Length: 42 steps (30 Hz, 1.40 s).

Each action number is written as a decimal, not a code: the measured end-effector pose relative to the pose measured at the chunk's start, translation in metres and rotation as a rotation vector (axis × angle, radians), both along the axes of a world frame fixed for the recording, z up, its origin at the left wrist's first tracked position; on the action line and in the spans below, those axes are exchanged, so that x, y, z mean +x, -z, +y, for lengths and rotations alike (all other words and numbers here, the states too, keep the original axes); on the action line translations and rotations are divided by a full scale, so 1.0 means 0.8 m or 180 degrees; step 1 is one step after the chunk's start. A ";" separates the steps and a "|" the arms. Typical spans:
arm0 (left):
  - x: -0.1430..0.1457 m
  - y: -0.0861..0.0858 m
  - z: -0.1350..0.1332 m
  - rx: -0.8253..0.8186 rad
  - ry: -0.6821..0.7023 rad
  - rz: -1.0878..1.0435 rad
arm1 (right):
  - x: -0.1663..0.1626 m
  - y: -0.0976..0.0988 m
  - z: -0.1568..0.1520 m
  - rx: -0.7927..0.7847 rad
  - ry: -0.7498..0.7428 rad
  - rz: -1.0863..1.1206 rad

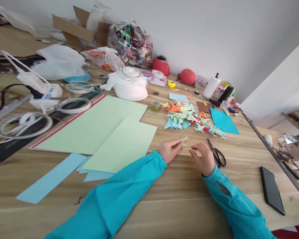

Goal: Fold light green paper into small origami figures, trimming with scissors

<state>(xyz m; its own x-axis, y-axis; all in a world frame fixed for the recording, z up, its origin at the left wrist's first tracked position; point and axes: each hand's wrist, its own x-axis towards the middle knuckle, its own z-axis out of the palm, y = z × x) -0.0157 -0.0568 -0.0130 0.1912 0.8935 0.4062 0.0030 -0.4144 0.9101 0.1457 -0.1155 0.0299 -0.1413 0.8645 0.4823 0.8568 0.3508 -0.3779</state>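
Pale green folded paper (pixel 183 140), small and pointed, is pinched in the grip of the left hand (pixel 169 150), just above the wooden counter (pixel 184 189). One right hand (pixel 204 159) hovers beside it, fingers loosely curled, holding nothing. One pair of black-handled scissors (pixel 217 153) lies just right of that hand. Beyond sits one heap of folded paper shapes (pixel 189 119) in green, orange, blue and red. Two large flat green sheets (pixel 99 129) overlap to the left; one dark slab-shaped phone (pixel 272 190) lies well apart.

We wear long turquoise sleeves on both arms; our right sleeve (pixel 235 207) has a small slit near its cuff.
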 end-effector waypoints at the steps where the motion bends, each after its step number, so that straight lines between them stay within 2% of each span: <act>1: 0.000 0.001 0.001 0.0073 -0.0057 0.0066 | -0.012 0.001 0.006 0.0062 -0.0018 0.0227; 4: -0.001 0.004 0.003 0.0367 -0.0161 0.0338 | -0.037 0.006 0.022 0.0225 0.0055 0.0547; 8: -0.003 0.007 0.004 0.0650 -0.0241 0.0545 | -0.046 0.015 0.030 0.0309 -0.0004 0.0640; 13: -0.001 0.008 0.005 0.0624 -0.0420 0.0666 | -0.041 0.024 0.026 0.0528 -0.0139 0.0572; 16: 0.001 0.006 0.004 0.0320 -0.0486 0.0556 | -0.031 0.029 0.029 0.0641 0.0196 0.0760; 19: 0.006 0.004 0.001 0.0099 -0.0392 0.0395 | -0.021 0.034 0.036 0.0495 0.0689 0.1026; 26: 0.015 0.005 -0.002 -0.0110 -0.0352 0.0265 | -0.027 0.045 0.040 0.0970 0.0071 0.0686; 31: 0.011 0.000 -0.001 0.0107 -0.0192 0.0453 | -0.032 0.046 0.041 0.0925 -0.0060 0.0553; 42: 0.013 -0.005 -0.006 0.0370 -0.0111 0.0650 | -0.032 0.049 0.043 0.0794 -0.0247 0.1080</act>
